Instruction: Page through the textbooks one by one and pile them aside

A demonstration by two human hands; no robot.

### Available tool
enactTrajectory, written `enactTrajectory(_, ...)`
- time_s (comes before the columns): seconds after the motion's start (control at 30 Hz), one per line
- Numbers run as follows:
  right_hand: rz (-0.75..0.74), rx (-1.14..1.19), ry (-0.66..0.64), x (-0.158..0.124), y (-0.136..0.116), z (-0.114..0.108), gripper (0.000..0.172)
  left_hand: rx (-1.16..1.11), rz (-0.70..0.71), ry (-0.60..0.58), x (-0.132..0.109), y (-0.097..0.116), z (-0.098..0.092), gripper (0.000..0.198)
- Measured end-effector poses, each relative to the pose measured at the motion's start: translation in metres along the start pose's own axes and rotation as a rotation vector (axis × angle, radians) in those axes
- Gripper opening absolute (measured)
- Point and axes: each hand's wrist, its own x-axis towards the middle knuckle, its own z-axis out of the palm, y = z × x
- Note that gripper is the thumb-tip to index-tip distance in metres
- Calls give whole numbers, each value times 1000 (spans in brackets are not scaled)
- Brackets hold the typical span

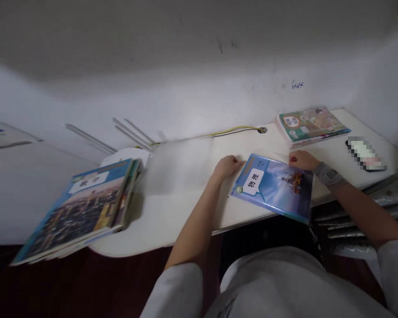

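Note:
A blue physics book [273, 185] in a clear, shiny cover lies tilted near the desk's front edge, its lower right corner past the edge. My left hand [228, 168] is closed at the book's upper left corner, fingertips pinched on what looks like clear film. My right hand [302, 160], with a grey watch on the wrist, is closed on the book's upper right edge. Beneath the forearms is the white desk [175, 216]. A translucent sheet [179, 165] lies flat to the left of my left hand.
A stack of books [82, 203] stands at the left, overhanging the desk. Another stack [313, 126] lies at the back right, with a phone [365, 153] beside it. A yellow cable [234, 129] runs along the wall into a desk hole.

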Motion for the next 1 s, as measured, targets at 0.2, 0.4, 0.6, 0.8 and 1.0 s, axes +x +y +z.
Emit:
enactTrajectory(0.2, -93, 5, -66, 15, 0, -2, 11, -70, 27, 139, 36, 31, 18, 26)
enactTrajectory(0.4, -2, -76, -37, 10, 6, -8, 13, -27, 31, 175, 41, 39, 20, 11)
enactTrajectory(0.6, 144, -148, 19, -3, 12, -5, 12, 30, -46, 178, 19, 17, 12, 7)
enactTrajectory(0.8, 203, -229, 199, 32, -25, 26, 21, 65, -199, 201, -10, -15, -2, 13)
enactTrajectory(1.0, 111, -242, 278, 49, -40, 43, 28, 255, -116, 392, -49, 4, 7, 39)
